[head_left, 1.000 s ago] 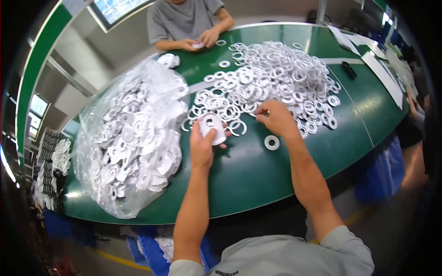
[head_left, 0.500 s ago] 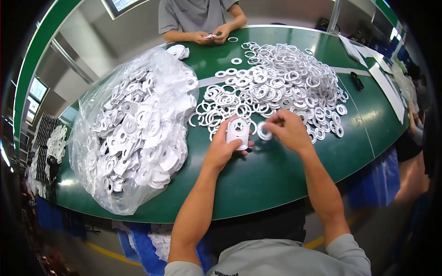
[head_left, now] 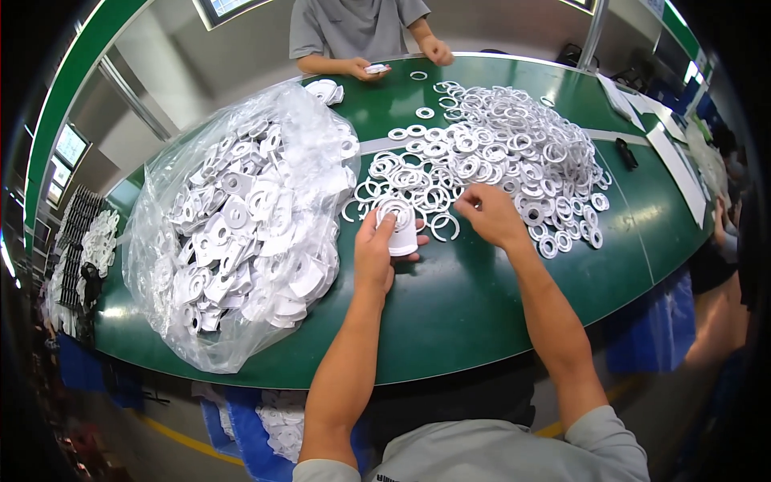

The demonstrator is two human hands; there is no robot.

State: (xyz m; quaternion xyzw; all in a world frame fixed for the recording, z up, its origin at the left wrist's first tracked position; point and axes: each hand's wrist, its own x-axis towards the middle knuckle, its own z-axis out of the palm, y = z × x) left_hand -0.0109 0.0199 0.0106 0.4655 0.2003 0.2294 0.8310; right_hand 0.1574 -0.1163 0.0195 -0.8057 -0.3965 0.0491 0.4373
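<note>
My left hand (head_left: 375, 255) holds a white plastic part (head_left: 398, 226) with a round raised face, just above the green table (head_left: 450, 313). My right hand (head_left: 491, 214) rests at the near edge of a wide pile of white plastic rings (head_left: 498, 153), fingers pinched together over the rings; whether a ring is between them I cannot tell. Loose rings (head_left: 442, 226) lie between my two hands.
A big clear plastic bag of white parts (head_left: 241, 225) fills the table's left side. A person in a grey shirt (head_left: 353, 28) works at the far edge, holding a white piece. Papers (head_left: 675, 169) and a dark small object (head_left: 626, 153) lie at the right.
My left hand has kept the white part and shifted slightly. My right hand moved from the single ring lying apart back to the pile's near edge.
</note>
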